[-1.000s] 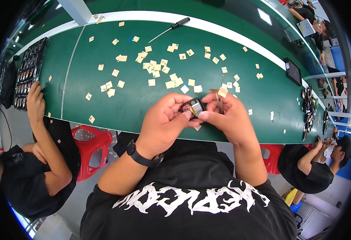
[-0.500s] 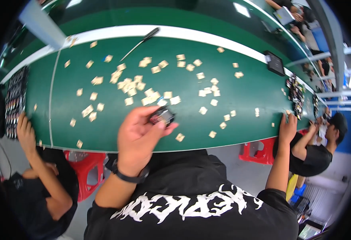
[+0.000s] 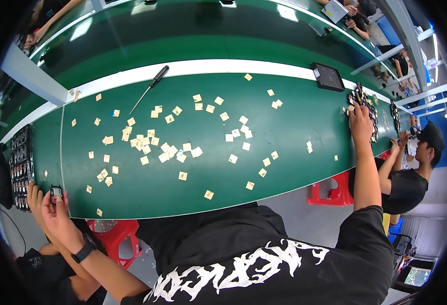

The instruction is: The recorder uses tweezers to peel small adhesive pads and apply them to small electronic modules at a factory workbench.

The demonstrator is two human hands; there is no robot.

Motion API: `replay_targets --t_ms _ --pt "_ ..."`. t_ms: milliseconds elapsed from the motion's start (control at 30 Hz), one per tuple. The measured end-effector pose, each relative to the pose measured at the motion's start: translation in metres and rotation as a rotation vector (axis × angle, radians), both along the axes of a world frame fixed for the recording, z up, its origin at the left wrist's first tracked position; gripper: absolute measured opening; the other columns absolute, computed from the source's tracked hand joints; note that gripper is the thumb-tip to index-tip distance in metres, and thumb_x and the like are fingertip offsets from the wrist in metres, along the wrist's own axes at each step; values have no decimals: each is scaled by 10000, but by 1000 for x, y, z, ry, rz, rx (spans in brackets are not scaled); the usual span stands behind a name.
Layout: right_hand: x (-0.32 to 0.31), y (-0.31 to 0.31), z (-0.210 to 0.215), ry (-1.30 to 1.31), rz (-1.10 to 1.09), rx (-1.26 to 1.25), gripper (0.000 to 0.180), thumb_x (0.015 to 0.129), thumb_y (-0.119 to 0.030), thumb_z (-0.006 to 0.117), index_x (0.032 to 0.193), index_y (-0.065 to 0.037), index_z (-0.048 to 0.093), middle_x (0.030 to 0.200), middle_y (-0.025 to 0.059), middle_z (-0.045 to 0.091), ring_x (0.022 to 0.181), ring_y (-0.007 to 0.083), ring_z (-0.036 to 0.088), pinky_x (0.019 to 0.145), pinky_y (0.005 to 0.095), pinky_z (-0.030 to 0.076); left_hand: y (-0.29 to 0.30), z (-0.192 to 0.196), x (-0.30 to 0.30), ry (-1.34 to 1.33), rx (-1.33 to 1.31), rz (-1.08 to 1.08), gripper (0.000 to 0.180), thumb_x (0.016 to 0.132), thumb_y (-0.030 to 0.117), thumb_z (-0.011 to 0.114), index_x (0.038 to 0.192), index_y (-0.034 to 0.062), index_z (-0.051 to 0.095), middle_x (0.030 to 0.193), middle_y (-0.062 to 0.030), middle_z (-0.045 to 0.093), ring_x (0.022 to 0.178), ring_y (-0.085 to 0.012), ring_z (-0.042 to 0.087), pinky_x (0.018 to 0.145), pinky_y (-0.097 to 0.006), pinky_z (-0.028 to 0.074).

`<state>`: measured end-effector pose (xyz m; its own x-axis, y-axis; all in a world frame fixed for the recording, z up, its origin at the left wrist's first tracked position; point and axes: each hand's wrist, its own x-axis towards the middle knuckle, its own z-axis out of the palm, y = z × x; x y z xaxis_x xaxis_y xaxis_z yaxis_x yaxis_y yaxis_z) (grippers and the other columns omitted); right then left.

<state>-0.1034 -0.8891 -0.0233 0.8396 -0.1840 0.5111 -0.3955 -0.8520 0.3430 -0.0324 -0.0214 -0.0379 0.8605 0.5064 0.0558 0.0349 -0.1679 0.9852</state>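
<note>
One head-worn fisheye — left of a pair — looks down near the green table (image 3: 294, 122).

Large, jagged white lettering (image 3: 280, 258) runs across the black cloth shirt (image 3: 315, 284) at the near edge; its heavily stylised strokes are the only writing big enough to make out as letters. Many of the small, square, cream paper pieces (image 3: 209, 194) spread over the smooth green tabletop (image 3: 182, 198) carry tiny greenish printed marks, too small to read. On the far right, a shallow, rectangular black tray (image 3: 330, 79) has a small white label (image 3: 316, 72) at its left end, its print illegible. A faint pale mark, likewise unreadable, shows on the black shirt (image 3: 35, 284) of the co-worker near left.
</note>
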Motion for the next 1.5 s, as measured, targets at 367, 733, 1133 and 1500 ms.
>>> replay_targets --t_ms 367,733,1133,1500 --pt "38 -17 1 136 -63 12 185 996 -195 506 1016 -59 631 1036 110 616 771 363 678 644 469 544 48 20 16 -190 1294 -54 345 783 -67 633 1114 -127 557 1110 -176 629 1113 -301 549 840 -341 495" --pt "-2 104 71 -203 351 145 256 865 10 642 1111 -41 689 1087 118 651 940 308 657 812 374 524 -133 39 -16 -65 465 -86 286 970 142 632 1212 -11 643 1147 -98 662 988 -173 613 863 -311 494" --pt "12 373 49 116 1211 587 332 684 -73 726 1016 -74 722 978 39 662 636 142 607 494 286 469 -281 36 -40 443 -1092 -1000 523 1013 188 486 1475 -29 371 1069 -108 605 843 -172 619 672 -259 471" --pt "4 387 54 464 656 1417 104 931 -37 651 998 32 612 795 132 559 651 269 543 580 353 439 -265 19 -46 214 -583 -807 364 1003 13 516 1365 -21 493 1124 -121 658 889 -119 659 734 -237 514"
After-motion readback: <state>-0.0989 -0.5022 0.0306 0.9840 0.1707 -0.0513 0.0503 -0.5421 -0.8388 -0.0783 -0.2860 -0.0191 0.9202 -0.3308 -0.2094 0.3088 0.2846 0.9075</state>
